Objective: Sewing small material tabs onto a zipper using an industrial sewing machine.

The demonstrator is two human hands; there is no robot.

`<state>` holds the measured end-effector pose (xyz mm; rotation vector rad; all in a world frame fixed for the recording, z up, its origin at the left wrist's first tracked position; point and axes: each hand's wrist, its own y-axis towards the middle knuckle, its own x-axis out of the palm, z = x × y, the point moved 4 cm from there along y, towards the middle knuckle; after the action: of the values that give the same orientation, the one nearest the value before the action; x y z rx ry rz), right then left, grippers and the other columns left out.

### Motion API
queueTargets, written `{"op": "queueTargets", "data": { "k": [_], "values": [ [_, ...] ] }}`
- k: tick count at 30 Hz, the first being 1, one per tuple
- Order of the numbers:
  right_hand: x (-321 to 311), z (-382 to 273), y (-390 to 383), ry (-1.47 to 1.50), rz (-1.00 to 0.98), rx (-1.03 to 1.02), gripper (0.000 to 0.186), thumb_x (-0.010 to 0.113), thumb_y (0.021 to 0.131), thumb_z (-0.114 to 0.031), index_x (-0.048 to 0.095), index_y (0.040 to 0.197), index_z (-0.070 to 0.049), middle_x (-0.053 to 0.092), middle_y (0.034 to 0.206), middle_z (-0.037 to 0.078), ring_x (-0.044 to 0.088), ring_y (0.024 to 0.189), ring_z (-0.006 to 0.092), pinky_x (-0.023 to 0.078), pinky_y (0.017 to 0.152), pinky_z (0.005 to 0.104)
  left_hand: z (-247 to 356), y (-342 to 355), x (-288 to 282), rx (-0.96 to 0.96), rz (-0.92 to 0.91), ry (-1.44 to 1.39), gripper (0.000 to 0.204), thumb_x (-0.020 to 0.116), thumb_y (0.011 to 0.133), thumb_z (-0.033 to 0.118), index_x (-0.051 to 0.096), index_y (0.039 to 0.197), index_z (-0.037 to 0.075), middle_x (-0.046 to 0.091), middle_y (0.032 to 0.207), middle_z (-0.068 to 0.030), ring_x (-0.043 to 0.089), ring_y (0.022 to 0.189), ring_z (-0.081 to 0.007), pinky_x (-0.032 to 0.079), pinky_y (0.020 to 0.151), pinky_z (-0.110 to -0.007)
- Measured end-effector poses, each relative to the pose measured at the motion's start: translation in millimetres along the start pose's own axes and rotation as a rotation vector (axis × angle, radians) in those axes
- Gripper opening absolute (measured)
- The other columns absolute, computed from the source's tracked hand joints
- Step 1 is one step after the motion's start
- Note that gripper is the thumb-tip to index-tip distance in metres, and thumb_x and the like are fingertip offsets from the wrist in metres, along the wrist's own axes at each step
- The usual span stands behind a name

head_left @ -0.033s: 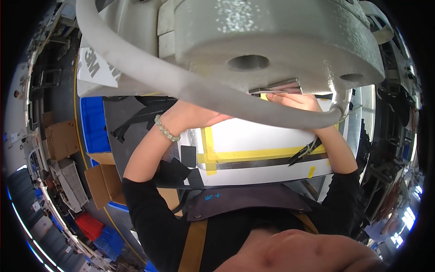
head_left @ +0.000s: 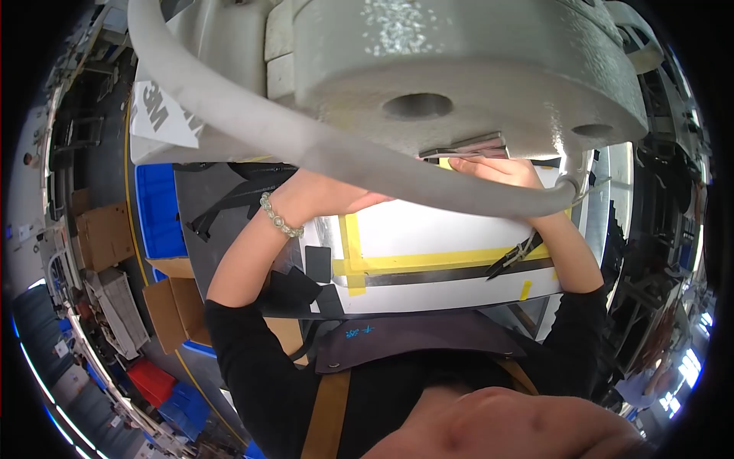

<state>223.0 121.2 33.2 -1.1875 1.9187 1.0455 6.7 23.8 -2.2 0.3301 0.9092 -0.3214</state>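
Both my hands are under a large grey machine head (head_left: 474,84), partly covered by its thick curved grey bar (head_left: 367,164). My left hand (head_left: 332,193), with a beaded bracelet (head_left: 280,218) on its wrist, reaches in over the left of the white work surface (head_left: 428,226); its fingertips are hidden. My right hand (head_left: 514,171) is beside a metal piece (head_left: 474,145) at the machine's underside. One of its fingertips lies by a small yellow patch (head_left: 445,163). What either hand holds, if anything, is not visible.
Yellow tape (head_left: 428,264) borders the white surface. Thread snips (head_left: 512,262), or a similar small black tool, lie near my right forearm. Black strips (head_left: 237,200) are on the left of the table. A blue bin (head_left: 159,214) and an open cardboard box (head_left: 174,310) stand left of it.
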Motion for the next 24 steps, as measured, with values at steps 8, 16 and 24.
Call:
{"op": "queueTargets", "data": {
  "k": [8,16,24],
  "values": [
    [0,1,-3,-0.042,0.008,-0.037,0.036,0.062,0.079,-0.007,0.065,0.115,-0.006,0.068,0.105,0.009,0.069,0.085,0.021,0.057,0.069,0.0276,-28,-3,19,-0.007,-0.106,-0.089,0.039,0.06,0.087,0.044,0.063,0.118,0.02,0.068,0.101,-0.0056,0.063,0.089,-0.0267,0.05,0.079,-0.034],
    [8,14,-12,0.062,-0.01,0.087,0.035,0.071,0.081,-0.016,0.065,0.115,-0.013,0.064,0.113,0.004,0.062,0.099,0.0238,0.05,0.084,0.035,-9,8,5,0.11,-0.09,0.077,0.046,0.055,0.088,0.05,0.062,0.114,0.012,0.064,0.104,-0.0116,0.06,0.093,-0.0318,0.048,0.083,-0.039],
    [5,9,-9,-0.07,0.042,0.038,0.025,0.075,0.077,-0.019,0.07,0.1,-0.011,0.067,0.097,0.006,0.064,0.084,0.0235,0.051,0.074,0.035,11,16,-17,0.001,-0.237,-0.076,0.048,0.057,0.089,0.045,0.058,0.121,0.008,0.061,0.114,-0.0158,0.057,0.104,-0.0335,0.045,0.09,-0.039]
  ]
}}
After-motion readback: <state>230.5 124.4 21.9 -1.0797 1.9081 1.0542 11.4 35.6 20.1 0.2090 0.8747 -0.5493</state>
